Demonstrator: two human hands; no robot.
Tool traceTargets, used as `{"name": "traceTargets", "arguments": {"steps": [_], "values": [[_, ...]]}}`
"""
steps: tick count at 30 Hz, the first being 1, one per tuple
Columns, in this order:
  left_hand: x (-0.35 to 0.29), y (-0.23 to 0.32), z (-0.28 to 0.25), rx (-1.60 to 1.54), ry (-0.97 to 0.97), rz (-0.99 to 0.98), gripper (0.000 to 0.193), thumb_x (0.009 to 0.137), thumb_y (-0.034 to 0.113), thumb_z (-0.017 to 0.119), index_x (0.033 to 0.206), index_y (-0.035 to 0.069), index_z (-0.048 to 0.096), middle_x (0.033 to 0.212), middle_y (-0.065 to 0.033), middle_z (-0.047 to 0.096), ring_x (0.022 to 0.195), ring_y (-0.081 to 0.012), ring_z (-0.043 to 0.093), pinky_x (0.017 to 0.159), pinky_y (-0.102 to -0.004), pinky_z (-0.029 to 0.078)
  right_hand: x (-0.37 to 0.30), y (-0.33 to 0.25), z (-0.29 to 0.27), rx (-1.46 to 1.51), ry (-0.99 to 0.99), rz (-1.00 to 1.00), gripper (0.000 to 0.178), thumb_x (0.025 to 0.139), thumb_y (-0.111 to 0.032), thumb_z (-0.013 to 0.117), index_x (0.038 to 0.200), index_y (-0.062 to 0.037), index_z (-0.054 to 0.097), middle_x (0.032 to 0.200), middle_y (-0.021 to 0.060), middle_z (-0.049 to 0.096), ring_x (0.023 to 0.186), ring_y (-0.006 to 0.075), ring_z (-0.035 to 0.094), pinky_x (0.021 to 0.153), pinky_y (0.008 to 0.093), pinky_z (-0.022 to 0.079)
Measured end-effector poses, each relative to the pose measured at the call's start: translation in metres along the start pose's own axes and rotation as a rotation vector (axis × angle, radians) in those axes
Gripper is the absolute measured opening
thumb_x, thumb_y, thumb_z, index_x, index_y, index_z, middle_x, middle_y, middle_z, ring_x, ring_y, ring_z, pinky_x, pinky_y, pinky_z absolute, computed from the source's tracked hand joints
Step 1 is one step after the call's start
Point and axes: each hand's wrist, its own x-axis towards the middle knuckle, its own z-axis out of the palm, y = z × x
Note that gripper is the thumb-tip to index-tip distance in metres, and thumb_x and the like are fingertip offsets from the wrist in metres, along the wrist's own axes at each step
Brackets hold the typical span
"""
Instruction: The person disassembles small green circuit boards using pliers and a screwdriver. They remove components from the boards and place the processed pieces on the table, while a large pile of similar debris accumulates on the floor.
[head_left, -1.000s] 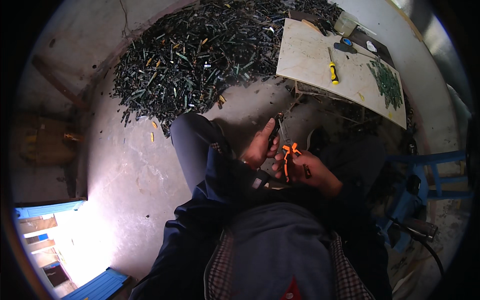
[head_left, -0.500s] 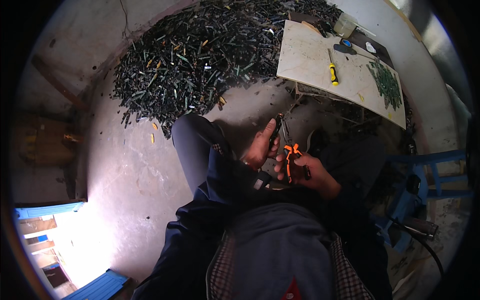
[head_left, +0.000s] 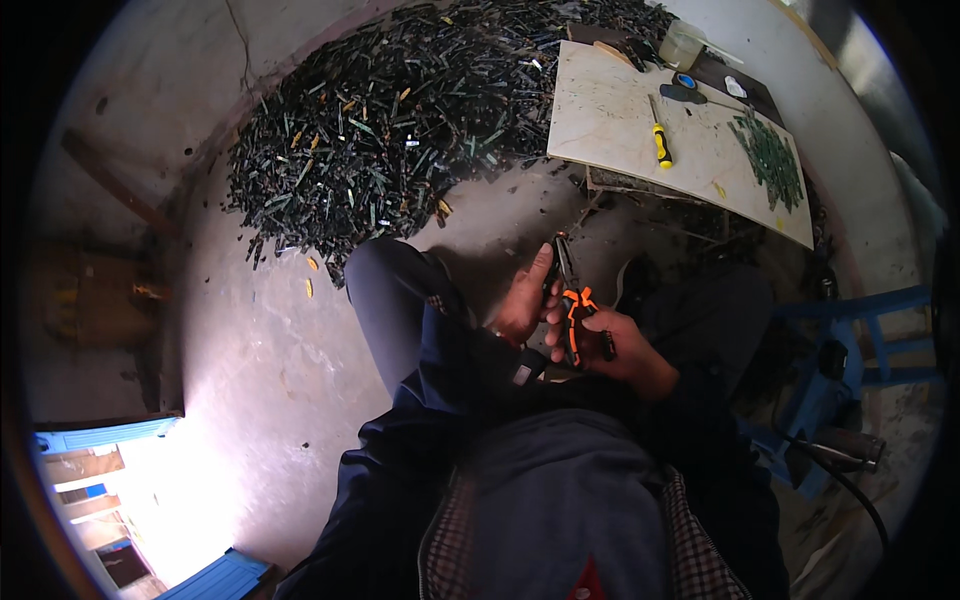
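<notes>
A person's right hand (head_left: 635,350) grasped a pair of orange-and-black pliers (head_left: 573,325) by the handles, fingers wrapped around them, between bent knees above a concrete floor (head_left: 300,350). The left hand (head_left: 520,303), just beside it, pinched a small dark piece (head_left: 553,272) under an extended thumb. The pliers' narrow jaws pointed away from the body, alongside that piece; whether they were clamped on it could not be told.

Beyond the hands, a large heap of dark strips (head_left: 370,150) covered the floor by the wall, a few yellow pieces (head_left: 309,288) at its near edge. To the right, a pale board (head_left: 610,110) bore a yellow-and-black screwdriver (head_left: 661,146) and a cluster of green strips (head_left: 770,165). A translucent container (head_left: 682,46) stood past the board's far edge. A blue stool (head_left: 880,304) stood at far right.
</notes>
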Motion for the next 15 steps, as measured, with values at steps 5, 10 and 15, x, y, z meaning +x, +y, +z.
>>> {"name": "traceTargets", "arguments": {"steps": [5,10,15], "values": [[-0.020,0.019,0.014,0.008,-0.017,-0.095,0.072,0.095,0.068,0.032,0.069,0.005,0.054,0.048,-0.0006,0.044,0.039,-0.0125,0.042,0.039,-0.0271,0.034,0.005,0.009,-0.005,0.043,-0.002,0.034,0.043,0.088,-0.025,0.050,0.124,-0.0019,0.054,0.105,0.0122,0.063,0.097,0.0281,0.062,0.090,0.0405,0.048],[0.013,-0.021,0.002,0.146,0.099,0.205,0.072,0.096,0.066,0.033,0.071,0.005,0.060,0.050,-0.0010,0.049,0.039,-0.0093,0.043,0.038,-0.0258,0.033,0.010,0.015,-0.008,0.136,-0.093,-0.003,0.039,0.088,-0.025,0.049,0.118,-0.0010,0.057,0.097,0.0126,0.063,0.089,0.0280,0.063,0.085,0.0399,0.048],[0.006,-0.012,0.009,0.164,0.106,0.142,0.068,0.097,0.062,0.036,0.068,0.005,0.060,0.051,-0.0005,0.051,0.040,-0.0087,0.044,0.039,-0.0258,0.034,0.008,0.017,-0.004,0.252,-0.049,-0.018,0.037,0.090,-0.027,0.050,0.116,-0.0023,0.056,0.096,0.0151,0.062,0.087,0.0296,0.064,0.080,0.0406,0.049]]}}
